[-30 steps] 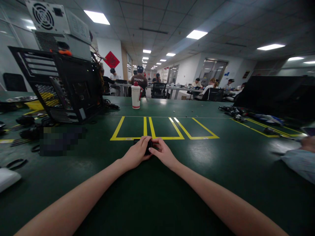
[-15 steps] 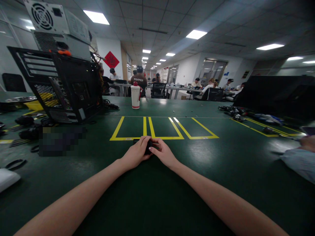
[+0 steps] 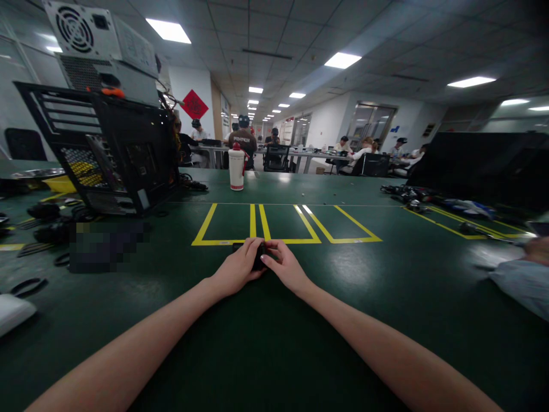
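Observation:
Both hands meet around a small black object (image 3: 258, 262) low over the green table (image 3: 274, 337), just on the near side of the yellow tape lines. My left hand (image 3: 238, 266) wraps it from the left, fingers over its top. From the other side, my right hand (image 3: 283, 265) grips it with the thumb on the near face and fingers at the upper edge. My fingers cover most of the object, so its kind cannot be made out. Yellow tape frames (image 3: 281, 241) are stuck to the table right beyond my hands.
A white tumbler (image 3: 236, 170) with a red lid stands beyond the tape. An open black computer case (image 3: 124, 149) with power supplies (image 3: 107, 51) on top rises at left, near cables (image 3: 54, 226). At right are a dark monitor-like panel (image 3: 480, 163) and another person's sleeve (image 3: 521, 280).
Almost nothing differs. Both hands keep the same hold on the black object in the same spot.

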Motion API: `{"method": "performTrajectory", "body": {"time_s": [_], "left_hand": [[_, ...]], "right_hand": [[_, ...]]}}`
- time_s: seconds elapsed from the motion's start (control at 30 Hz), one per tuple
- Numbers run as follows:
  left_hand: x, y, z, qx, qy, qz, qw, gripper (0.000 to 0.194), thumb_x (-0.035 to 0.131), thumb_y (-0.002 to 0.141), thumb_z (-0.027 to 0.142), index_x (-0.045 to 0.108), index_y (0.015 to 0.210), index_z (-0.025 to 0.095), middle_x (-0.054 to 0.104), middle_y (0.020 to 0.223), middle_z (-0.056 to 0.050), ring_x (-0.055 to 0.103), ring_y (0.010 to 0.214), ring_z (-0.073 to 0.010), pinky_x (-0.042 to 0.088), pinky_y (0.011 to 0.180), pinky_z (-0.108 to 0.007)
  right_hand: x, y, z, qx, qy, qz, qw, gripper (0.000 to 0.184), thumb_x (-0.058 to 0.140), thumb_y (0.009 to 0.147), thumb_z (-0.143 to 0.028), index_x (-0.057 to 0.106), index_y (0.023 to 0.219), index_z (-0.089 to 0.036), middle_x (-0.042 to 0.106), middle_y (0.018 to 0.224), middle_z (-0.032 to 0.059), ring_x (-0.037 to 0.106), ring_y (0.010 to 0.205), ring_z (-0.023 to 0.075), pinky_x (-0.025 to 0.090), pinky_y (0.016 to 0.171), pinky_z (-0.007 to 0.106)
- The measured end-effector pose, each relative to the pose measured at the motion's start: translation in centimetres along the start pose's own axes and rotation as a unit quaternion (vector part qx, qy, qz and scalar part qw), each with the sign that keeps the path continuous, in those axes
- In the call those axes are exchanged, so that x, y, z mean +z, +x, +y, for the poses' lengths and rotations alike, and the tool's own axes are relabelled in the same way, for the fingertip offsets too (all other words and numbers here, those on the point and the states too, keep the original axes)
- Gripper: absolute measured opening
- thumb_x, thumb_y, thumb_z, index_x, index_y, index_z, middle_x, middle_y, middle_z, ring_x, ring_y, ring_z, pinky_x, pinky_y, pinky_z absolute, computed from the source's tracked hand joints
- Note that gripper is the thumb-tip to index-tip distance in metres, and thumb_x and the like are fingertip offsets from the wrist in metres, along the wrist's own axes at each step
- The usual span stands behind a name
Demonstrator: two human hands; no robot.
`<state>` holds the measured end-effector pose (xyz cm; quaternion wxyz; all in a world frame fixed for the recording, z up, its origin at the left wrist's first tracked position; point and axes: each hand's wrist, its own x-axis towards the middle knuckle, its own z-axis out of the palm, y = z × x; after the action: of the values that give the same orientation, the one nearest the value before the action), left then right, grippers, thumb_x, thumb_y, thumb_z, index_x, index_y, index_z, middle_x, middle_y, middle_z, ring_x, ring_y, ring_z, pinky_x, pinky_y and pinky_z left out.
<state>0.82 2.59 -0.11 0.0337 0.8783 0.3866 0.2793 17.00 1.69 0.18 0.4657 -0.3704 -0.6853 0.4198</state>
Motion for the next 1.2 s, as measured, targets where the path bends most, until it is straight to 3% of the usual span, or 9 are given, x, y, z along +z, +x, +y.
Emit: {"method": "performTrajectory", "body": {"time_s": [0.2, 0.57, 0.83, 1.2], "left_hand": [[-0.08, -0.04, 0.07, -0.01, 0.002, -0.011, 1.0, 0.062, 0.055, 0.073, 0.025, 0.018, 0.124, 0.024, 0.033, 0.125, -0.01, 0.05, 0.103, -0.0246, 0.048, 0.077, -0.04], [-0.28, 0.03, 0.23, -0.004, -0.002, -0.008, 1.0, 0.061, 0.054, 0.074, 0.024, 0.019, 0.123, 0.024, 0.034, 0.123, -0.009, 0.049, 0.103, -0.0236, 0.047, 0.079, -0.038], [-0.12, 0.05, 0.26, -0.008, 0.007, -0.009, 1.0, 0.061, 0.056, 0.073, 0.022, 0.02, 0.122, 0.022, 0.034, 0.123, -0.01, 0.048, 0.103, -0.0238, 0.047, 0.078, -0.039], [-0.42, -0.03, 0.36, -0.007, -0.002, -0.013, 1.0, 0.06, 0.053, 0.075, 0.025, 0.018, 0.123, 0.024, 0.033, 0.124, -0.009, 0.051, 0.101, -0.0234, 0.047, 0.078, -0.039]], "right_hand": [[0.02, -0.04, 0.23, 0.019, -0.002, -0.008, 1.0, 0.028, 0.052, 0.075, -0.026, 0.047, 0.102, -0.02, 0.051, 0.109, 0.0054, 0.046, 0.109, 0.019, 0.041, 0.09, 0.037], [0.11, -0.25, -0.33, -0.017, -0.01, -0.004, 1.0, 0.017, 0.052, 0.075, -0.023, 0.049, 0.092, -0.022, 0.051, 0.1, 0.0017, 0.049, 0.102, 0.0164, 0.045, 0.085, 0.034], [0.25, -0.02, 0.19, 0.006, -0.006, 0.0, 1.0, 0.032, 0.053, 0.075, -0.024, 0.044, 0.106, -0.022, 0.048, 0.112, 0.0051, 0.045, 0.11, 0.0182, 0.042, 0.09, 0.037], [0.17, -0.33, -0.22, -0.017, -0.022, -0.002, 1.0, 0.019, 0.053, 0.075, -0.025, 0.049, 0.094, -0.023, 0.051, 0.101, 0.0017, 0.049, 0.102, 0.0168, 0.044, 0.085, 0.034]]}}
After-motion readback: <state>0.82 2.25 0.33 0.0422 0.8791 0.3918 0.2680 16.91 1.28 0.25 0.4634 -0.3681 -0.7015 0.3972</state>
